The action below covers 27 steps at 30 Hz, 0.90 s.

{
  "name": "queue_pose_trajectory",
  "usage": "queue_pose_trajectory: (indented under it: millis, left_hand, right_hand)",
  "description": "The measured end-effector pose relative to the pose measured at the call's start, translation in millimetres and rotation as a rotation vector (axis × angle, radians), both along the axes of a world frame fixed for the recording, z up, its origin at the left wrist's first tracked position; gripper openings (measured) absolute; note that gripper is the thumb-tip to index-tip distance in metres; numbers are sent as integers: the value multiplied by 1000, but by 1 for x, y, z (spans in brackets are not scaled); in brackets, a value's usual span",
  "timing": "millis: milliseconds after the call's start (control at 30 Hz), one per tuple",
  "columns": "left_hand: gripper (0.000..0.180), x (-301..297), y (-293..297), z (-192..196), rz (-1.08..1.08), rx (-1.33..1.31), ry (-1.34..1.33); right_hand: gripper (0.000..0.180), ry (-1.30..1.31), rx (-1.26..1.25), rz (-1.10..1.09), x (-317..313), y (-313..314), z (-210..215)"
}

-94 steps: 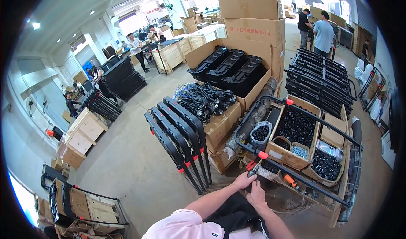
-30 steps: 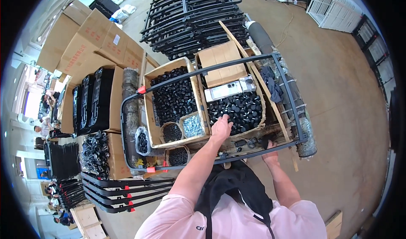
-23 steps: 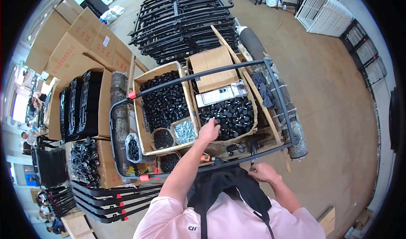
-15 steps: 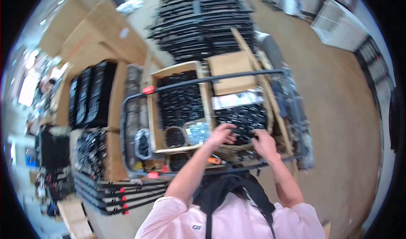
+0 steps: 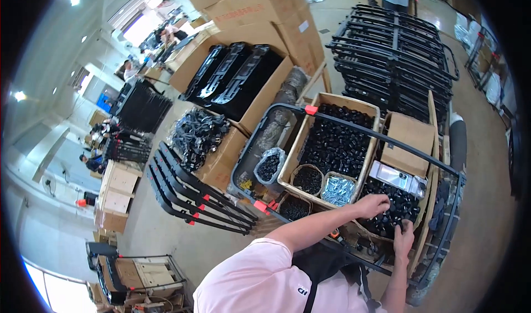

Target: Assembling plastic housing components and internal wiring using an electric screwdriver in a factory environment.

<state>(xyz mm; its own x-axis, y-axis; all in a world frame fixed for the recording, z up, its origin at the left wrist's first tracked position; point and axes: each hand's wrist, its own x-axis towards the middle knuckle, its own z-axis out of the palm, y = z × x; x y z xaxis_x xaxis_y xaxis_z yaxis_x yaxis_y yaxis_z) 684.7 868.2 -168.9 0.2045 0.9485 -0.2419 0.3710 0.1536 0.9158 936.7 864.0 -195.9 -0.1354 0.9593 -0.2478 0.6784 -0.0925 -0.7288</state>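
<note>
Black tubular metal cart frame rings several brown cardboard boxes of parts. The biggest box holds black plastic caps. Nearer the person is a second pile of small black plastic fittings, and both hands work in it.

Left hand: fingers curled down into the pile, apparently gathering fittings. Whether anything is pinched cannot be told.
Right hand: fingers pressed on the pile's near edge. No held piece is visible.

Judgement: scoop shallow and lift straight up, clear of the frame bar, keeping the right hand as a stop against spill.

Hard to read: fingertips are buried, fitting shape is too small to make out, the cart's lower right is cut off by the dark rim, and the clear packet contents are unclear.
</note>
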Motion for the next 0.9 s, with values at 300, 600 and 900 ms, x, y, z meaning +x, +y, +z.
queue_pose_trajectory:
  millis: [300,600,900]
  left_hand:
    - [39,70,140,3,-38,151,181]
    - [31,196,288,5,-3,489,43]
    - [33,194,340,-27,-97,443,86]
  right_hand:
    - [29,53,298,-277,77,-68,38]
    - [33,208,117,-746,99,-153,72]
    - [33,257,48,-926,109,-198,78]
